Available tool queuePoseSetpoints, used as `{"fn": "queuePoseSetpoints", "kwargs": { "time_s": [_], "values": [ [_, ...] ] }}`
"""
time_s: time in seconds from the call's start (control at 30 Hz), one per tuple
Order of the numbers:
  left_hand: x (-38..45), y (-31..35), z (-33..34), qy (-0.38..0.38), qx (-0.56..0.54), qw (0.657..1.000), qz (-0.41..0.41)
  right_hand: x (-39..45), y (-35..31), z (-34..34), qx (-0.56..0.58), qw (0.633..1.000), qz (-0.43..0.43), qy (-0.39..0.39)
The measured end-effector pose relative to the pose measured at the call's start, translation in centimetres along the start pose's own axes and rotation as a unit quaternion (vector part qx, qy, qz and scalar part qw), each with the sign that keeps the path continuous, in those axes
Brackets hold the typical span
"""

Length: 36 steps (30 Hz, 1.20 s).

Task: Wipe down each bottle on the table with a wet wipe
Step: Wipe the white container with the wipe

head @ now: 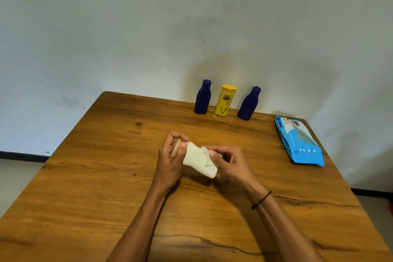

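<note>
Cream bottle held above the wooden table, a wet wipe against it.

The left hand [172, 158] gripped the cap end of the cream bottle [198, 160]; the right hand [226, 162] fingers pinched the wet wipe [207, 155] onto its side. Two blue bottles [203, 98] and a yellow bottle [225, 101] stood well beyond the fingertips; the wipes pack [298, 142] lay to the right.

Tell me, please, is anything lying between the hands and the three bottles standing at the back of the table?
Nothing visible does. Bare wood of the table lies between the hands and the left blue bottle, yellow bottle and right blue bottle. The wipe pack lies off to the right, out of that path.
</note>
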<state>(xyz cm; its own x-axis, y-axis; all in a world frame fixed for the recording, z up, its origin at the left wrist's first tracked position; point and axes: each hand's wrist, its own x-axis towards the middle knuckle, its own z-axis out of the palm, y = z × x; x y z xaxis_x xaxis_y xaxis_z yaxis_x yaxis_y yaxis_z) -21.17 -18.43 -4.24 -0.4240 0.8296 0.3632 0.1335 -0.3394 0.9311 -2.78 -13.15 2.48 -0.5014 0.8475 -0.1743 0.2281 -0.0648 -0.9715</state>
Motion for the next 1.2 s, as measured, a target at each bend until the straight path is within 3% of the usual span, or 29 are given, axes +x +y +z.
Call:
{"fn": "queuePoseSetpoints", "kwargs": {
  "time_s": [0.07, 0.17, 0.43, 0.53, 0.6, 0.7, 0.9, 1.07, 1.2],
  "values": [
    [0.0, 0.0, 0.3, -0.010, 0.009, 1.000, 0.012, 0.1, -0.2, 0.1, -0.176, 0.982, -0.068, 0.003],
    [-0.4, -0.2, 1.1, -0.034, 0.022, 0.999, 0.033, -0.2, 0.0, 2.0, -0.408, 0.895, -0.180, 0.032],
    [-0.9, 0.0, 1.4, -0.002, 0.030, 1.000, 0.008, -1.0, 1.4, 6.1, -0.567, 0.765, -0.274, 0.134],
    [-0.6, 0.1, 1.3, 0.010, 0.017, 1.000, 0.000, -1.0, 2.1, 6.2, -0.590, 0.741, -0.289, 0.137],
    [-0.5, -0.1, 1.1, 0.005, 0.026, 1.000, -0.003, -0.5, 1.9, 6.0, -0.580, 0.754, -0.284, 0.120],
    [-0.6, -0.1, 0.8, 0.003, 0.036, 0.999, 0.024, 0.4, 0.7, 5.1, -0.531, 0.801, -0.266, 0.069],
    [-0.7, -0.4, 0.7, 0.014, 0.042, 0.998, 0.043, 3.5, -1.2, 1.6, -0.422, 0.886, -0.154, -0.115],
    [-0.4, 0.0, 0.3, 0.038, 0.040, 0.998, 0.040, 3.6, -0.3, 0.0, -0.386, 0.902, -0.127, -0.143],
    [-0.4, 0.3, 0.2, 0.047, 0.049, 0.997, 0.043, 3.4, 0.0, -1.7, -0.272, 0.937, -0.058, -0.210]
  ]
}}
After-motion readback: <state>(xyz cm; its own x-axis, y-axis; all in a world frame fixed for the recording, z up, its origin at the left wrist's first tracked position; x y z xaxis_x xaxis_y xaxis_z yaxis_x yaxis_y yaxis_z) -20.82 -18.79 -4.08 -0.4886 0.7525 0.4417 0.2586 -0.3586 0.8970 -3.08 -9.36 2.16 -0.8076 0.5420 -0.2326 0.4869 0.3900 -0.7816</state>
